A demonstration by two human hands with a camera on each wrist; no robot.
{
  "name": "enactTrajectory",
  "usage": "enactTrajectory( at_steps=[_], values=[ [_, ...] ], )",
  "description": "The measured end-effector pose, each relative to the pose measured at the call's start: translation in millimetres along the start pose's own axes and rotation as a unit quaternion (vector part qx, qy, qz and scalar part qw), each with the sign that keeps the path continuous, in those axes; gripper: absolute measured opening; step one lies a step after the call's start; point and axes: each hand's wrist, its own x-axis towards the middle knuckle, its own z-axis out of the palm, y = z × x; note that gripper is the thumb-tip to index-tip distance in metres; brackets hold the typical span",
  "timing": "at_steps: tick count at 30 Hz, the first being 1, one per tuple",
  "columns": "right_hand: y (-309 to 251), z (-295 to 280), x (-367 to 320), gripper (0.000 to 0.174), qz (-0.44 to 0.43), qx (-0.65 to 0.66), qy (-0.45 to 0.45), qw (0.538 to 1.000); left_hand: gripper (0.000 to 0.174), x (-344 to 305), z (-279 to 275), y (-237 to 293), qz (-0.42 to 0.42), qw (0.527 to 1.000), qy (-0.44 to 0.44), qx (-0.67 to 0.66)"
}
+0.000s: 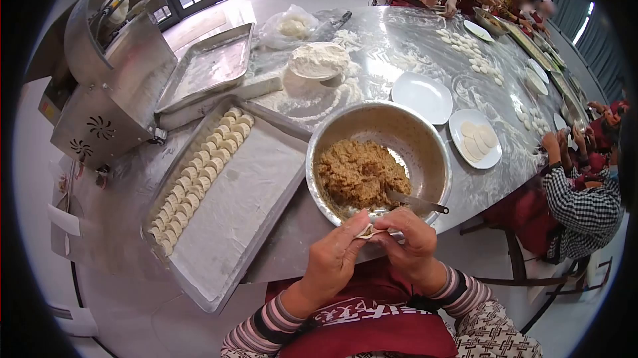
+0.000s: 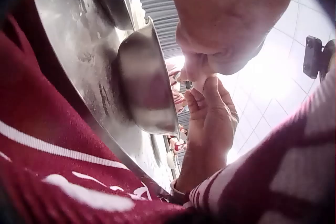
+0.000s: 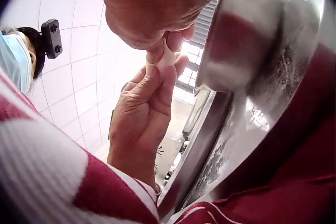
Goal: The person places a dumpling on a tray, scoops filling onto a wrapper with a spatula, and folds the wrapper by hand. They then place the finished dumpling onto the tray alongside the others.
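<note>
Both hands meet at the near rim of the steel mixing bowl [image 1: 432, 135], pinching one pale dumpling [image 1: 369, 231] between thumbs and fingers. My left hand [image 1: 332, 251] holds its left end and my right hand [image 1: 412, 241] its right end. In the right wrist view the dumpling's thin dough [image 3: 167, 60] shows between the fingertips. Brown minced filling [image 1: 362, 172] lies in the bowl, with a metal utensil's handle [image 1: 422, 203] leaning toward the right rim. Right of the bowl, a white plate [image 1: 495, 156] bears several round wrappers [image 1: 477, 138].
On the left, a metal tray [image 1: 239, 225] carries rows of shaped dumplings [image 1: 199, 178]. Behind it stand a floured tray [image 1: 212, 59], a steel machine [image 1: 113, 92] and a flour heap [image 1: 319, 59]. Another white plate [image 1: 422, 97] lies beyond the bowl. Other people work along the table's far and right sides.
</note>
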Motion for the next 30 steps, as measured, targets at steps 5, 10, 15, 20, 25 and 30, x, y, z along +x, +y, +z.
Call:
enactTrajectory(
  at_steps=[5,10,15,20,25,30],
  values=[
    [2.2,-4.5,-0.1,0.023,-0.029,-0.001,-0.030,0.999,0.034,0.9,-6.6,0.7,0.003,0.998,-0.058,-0.005],
    [0.8,1.5,-3.0,0.022,-0.003,0.023,0.018,1.000,0.039,-2.9,7.5,3.8,-0.219,0.905,0.033,-0.364],
    [-2.9,5.1,-0.4,0.021,0.040,0.034,-0.005,0.999,0.038,-8.2,16.2,-1.5,-0.178,0.942,0.062,-0.278],
    [-1.5,4.6,-1.1,0.023,0.009,-0.021,-0.009,1.000,0.041,-9.2,11.8,0.1,-0.075,0.995,0.038,-0.061],
    [-5.9,0.6,3.3,0.022,-0.035,-0.059,-0.001,0.998,0.043,-4.3,8.7,-2.4,0.024,0.998,0.041,0.028],
    [-3.0,-4.2,1.5,0.023,-0.079,-0.072,-0.020,0.994,0.042,-2.5,1.3,-7.4,0.101,0.992,-0.018,0.071]
  ],
)
